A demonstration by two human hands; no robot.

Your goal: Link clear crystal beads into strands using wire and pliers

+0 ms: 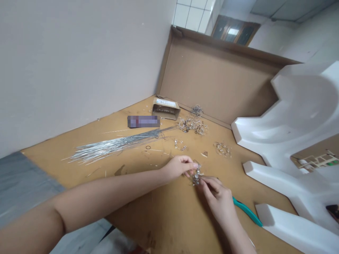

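Observation:
My left hand (182, 167) pinches a small beaded wire piece (196, 175) with clear, shiny beads, by its upper end. At its lower end, the fingertips of my right hand (215, 192) are pressed together on the same piece. A teal-handled tool (247, 211) lies just right of my right hand, its head hidden by the hand. Beyond my hands lie a beaded wire ring (180, 144) and, further right, another loop of beaded wire (222, 149). Behind them is a loose heap of wire and bead pieces (192, 124).
A bundle of straight silver wires (113, 146) spreads across the left of the brown table (164, 208). Behind it stand a small open carton (166, 108) and a blurred-out box (143, 121). White molded foam (286, 211) borders the right; a cardboard panel (212, 74) stands behind.

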